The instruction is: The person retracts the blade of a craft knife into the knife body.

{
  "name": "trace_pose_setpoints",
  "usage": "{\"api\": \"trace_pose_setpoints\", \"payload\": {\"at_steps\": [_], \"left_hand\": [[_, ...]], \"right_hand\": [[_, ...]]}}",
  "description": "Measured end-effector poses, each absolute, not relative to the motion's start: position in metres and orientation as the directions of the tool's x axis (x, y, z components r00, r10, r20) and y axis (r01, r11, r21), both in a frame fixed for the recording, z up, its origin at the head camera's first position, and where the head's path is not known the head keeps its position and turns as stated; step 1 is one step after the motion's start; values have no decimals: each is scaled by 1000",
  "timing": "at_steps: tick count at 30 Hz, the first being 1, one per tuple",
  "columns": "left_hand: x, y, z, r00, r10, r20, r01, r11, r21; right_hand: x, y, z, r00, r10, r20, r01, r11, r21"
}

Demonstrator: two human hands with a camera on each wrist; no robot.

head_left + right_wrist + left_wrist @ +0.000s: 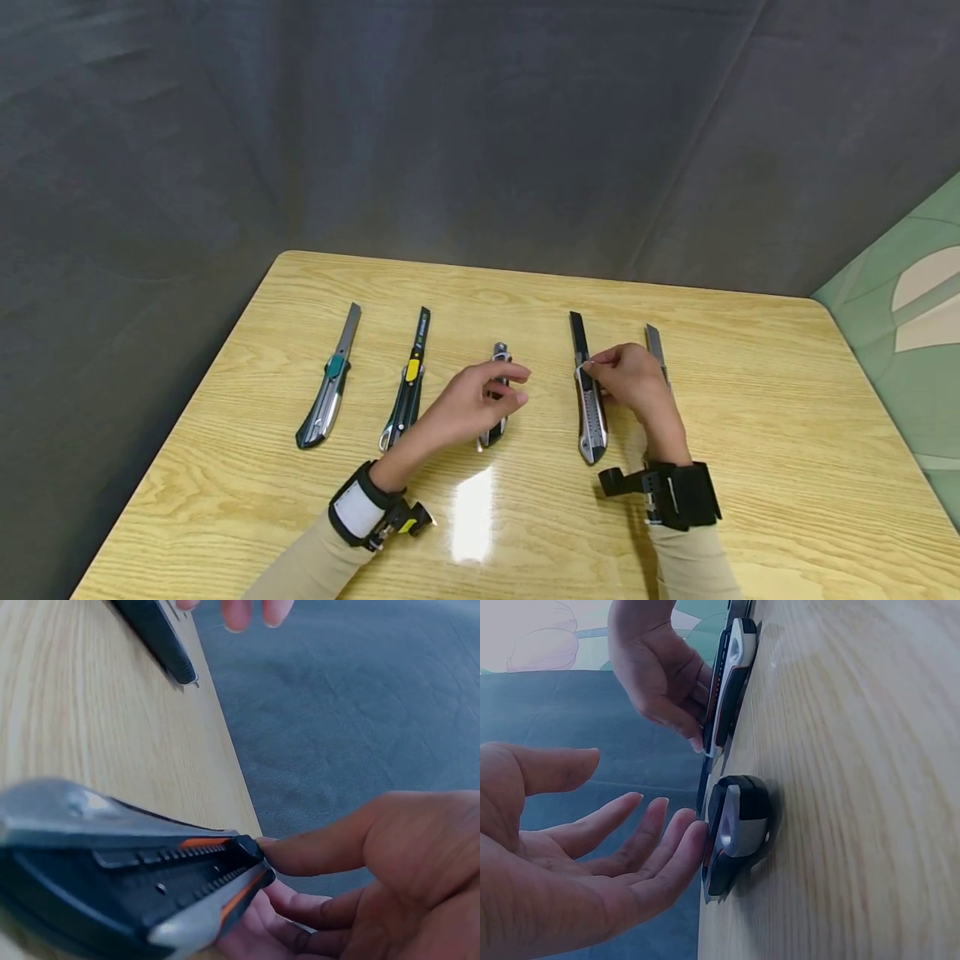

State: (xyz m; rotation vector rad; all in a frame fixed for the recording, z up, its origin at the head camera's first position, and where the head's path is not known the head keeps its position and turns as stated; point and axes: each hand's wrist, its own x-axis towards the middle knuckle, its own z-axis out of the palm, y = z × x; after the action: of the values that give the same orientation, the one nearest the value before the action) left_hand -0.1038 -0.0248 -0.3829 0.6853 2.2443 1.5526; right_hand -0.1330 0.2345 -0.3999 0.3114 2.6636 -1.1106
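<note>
My right hand [633, 383] pinches a silver and black snap-off utility knife [591, 417] near its slider. In the right wrist view, the thumb [322, 851] lies at the black slider [246, 850] and the fingers are on the far side of the body. The knife's dark blade points away toward the table's back edge. Over a shorter utility knife [495, 432] in the middle hovers my left hand [468, 404], fingers relaxed and apart, with nothing in its grasp. That hand covers part of the short knife in the head view.
On the left of the wooden table [787, 433] lie a utility knife with a teal slider [327, 400] and one with a yellow slider [408, 387]. Another utility knife [655, 343] is partly hidden behind my right hand. A dark curtain [480, 142] hangs behind the table.
</note>
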Motion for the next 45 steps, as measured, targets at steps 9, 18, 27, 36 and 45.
{"api": "trace_pose_setpoints", "payload": {"at_steps": [9, 18, 27, 36, 45], "left_hand": [[-95, -22, -365, -835, 550, 16, 194, 269, 943], [-106, -19, -396, -839, 544, 34, 224, 287, 931], [-105, -16, -398, -843, 537, 32, 206, 267, 941], [-102, -10, -395, -840, 542, 14, 174, 244, 954], [-98, -8, -394, -780, 622, -66, -51, 43, 998]], "right_hand": [[-132, 234, -396, -949, 55, -311, 288, 558, -778], [-132, 239, -392, -943, -2, -332, 303, 406, -862], [-132, 235, -380, -964, -61, -259, 233, 280, -931], [-123, 223, -355, -983, -98, -153, 140, 124, -982], [-119, 209, -345, -995, -39, -92, 88, 93, -992]]}}
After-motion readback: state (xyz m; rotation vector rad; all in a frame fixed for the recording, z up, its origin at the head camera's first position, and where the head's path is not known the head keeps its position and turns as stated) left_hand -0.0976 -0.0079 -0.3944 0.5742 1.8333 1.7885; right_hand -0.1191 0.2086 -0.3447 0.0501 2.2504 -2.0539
